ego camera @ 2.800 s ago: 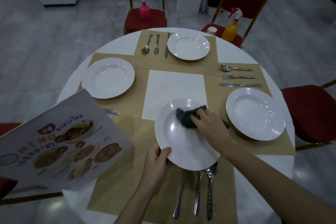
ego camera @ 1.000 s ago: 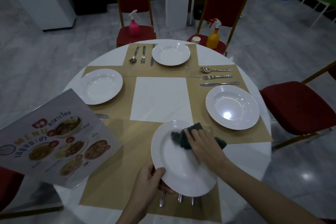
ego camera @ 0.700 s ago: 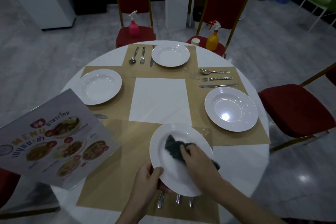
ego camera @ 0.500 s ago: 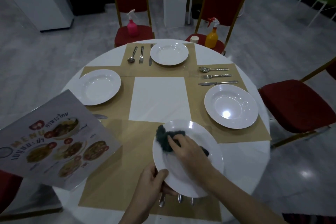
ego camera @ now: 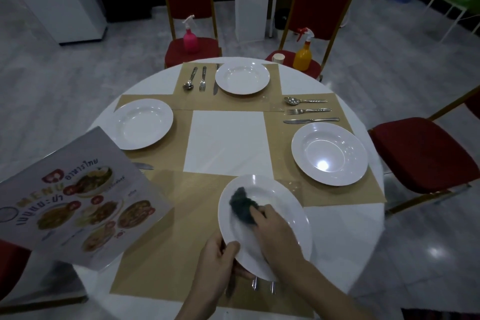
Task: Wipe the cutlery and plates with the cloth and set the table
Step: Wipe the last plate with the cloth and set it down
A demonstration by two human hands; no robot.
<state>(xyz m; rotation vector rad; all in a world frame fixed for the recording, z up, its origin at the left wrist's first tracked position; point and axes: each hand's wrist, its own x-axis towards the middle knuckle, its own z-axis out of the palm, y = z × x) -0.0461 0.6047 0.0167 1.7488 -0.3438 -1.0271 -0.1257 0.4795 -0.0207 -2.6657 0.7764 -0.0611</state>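
Midway through wiping the near plate (ego camera: 283, 205), held tilted just above the near mat (ego camera: 166, 249). Left hand (ego camera: 215, 265) gripping its lower rim, thumb curled over the top, fingers underneath. Right hand (ego camera: 272, 226) pressing a dark cloth (ego camera: 242, 205) against the upper left of the plate's well; fingers bent over the cloth, though whether pinching or merely pressing cannot be told. Cloth blurred. Under the plate, near cutlery (ego camera: 255, 284) lying on the mat, only handle ends visible. Elsewhere, three places looking largely laid: far plate (ego camera: 242, 77) with spoon, fork and knife (ego camera: 201, 80) beside it; right plate (ego camera: 329, 154) with its set (ego camera: 309, 110) just beyond it; left plate (ego camera: 143, 123) on its mat, with one knife (ego camera: 144, 166) showing and the rest hidden behind a menu card (ego camera: 75, 200). Whether those three were wiped cannot be judged. Likely left: finishing this plate, setting it down flat on the near mat, then wiping and arranging the cutlery beneath it. Two spray bottles (ego camera: 190, 39) standing on the far chairs, off the table (ego camera: 342, 228).
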